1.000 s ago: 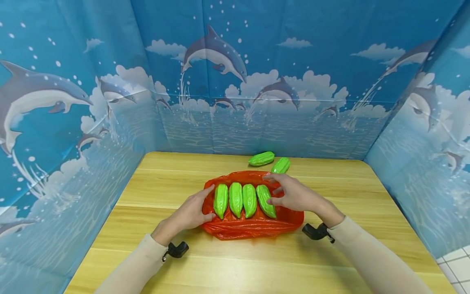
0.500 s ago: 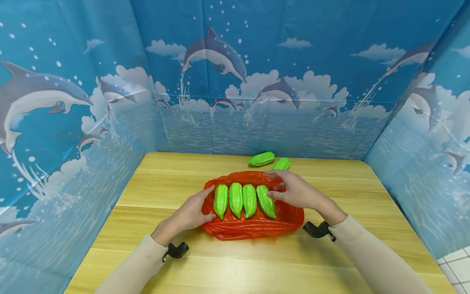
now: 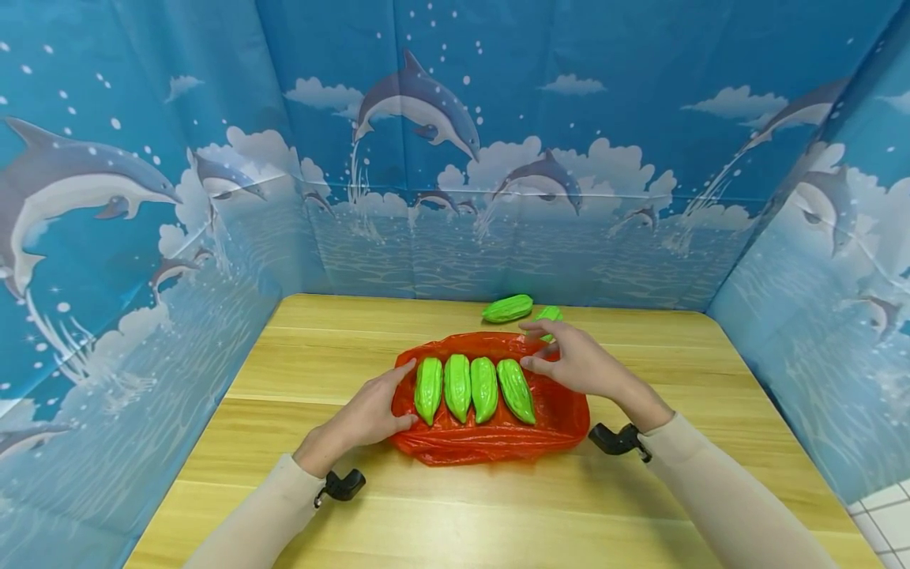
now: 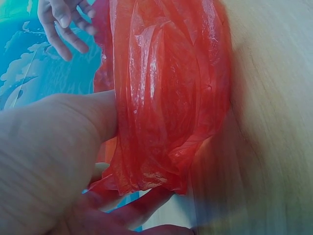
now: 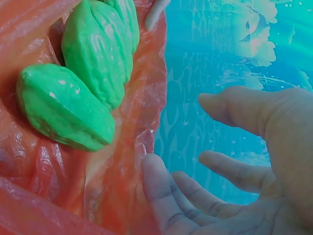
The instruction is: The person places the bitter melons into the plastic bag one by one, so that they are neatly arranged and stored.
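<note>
A red plastic bag (image 3: 490,442) lies spread with its mouth open upward on the table. Several shiny green bitter melons (image 3: 429,389) lie inside it in a row, the rightmost one (image 3: 516,391) tilted. My left hand (image 3: 368,407) grips the bag's left side; in the left wrist view, the thumb (image 4: 100,110) goes over the edge and the fingers lie beneath the red film (image 4: 166,88). Above the bag's back right part, my right hand (image 3: 583,363) is spread with nothing in it. Its thumb is near the top of the tilted bitter melon (image 5: 63,105).
Behind the bag, two more bitter melons lie on the table, one at the back (image 3: 508,309) and another (image 3: 550,314) partly hidden by my right fingers. A dolphin-print curtain (image 3: 498,237) walls the wooden table (image 3: 455,514) at the back and sides.
My right hand has drawn back and slightly right, off the rightmost bitter melon, toward the loose ones behind the bag. The left hand and the bag stay in place.
</note>
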A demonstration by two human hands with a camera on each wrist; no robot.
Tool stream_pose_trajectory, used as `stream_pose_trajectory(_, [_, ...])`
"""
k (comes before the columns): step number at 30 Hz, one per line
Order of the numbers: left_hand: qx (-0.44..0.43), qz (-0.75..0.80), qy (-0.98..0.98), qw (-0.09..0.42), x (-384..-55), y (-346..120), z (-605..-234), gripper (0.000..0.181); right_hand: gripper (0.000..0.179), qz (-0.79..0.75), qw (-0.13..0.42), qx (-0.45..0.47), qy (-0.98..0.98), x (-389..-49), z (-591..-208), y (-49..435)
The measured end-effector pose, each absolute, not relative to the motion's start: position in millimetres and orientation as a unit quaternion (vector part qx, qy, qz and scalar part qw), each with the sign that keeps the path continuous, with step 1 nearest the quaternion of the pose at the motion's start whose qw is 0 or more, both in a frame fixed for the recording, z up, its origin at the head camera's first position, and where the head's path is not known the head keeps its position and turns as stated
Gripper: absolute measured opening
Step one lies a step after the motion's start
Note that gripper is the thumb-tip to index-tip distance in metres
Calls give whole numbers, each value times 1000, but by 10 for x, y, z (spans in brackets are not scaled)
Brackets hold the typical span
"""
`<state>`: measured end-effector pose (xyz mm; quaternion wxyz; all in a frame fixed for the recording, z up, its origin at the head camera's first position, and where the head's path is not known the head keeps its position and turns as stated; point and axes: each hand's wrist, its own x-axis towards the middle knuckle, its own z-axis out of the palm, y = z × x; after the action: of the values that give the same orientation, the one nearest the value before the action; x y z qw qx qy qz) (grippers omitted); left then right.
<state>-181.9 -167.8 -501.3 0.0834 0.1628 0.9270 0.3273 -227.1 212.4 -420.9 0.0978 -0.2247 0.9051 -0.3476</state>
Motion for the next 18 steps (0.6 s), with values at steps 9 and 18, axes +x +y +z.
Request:
stream_pose_trajectory(9, [165, 324, 928, 82, -1806, -1681, -5003, 98, 59, -361, 79, -194, 909, -2352, -4219, 2204])
stream_pose_trajectory(18, [163, 327, 927, 82, -1801, -1681, -4985, 99, 59, -377, 56, -183, 906, -2417, -4215, 2275])
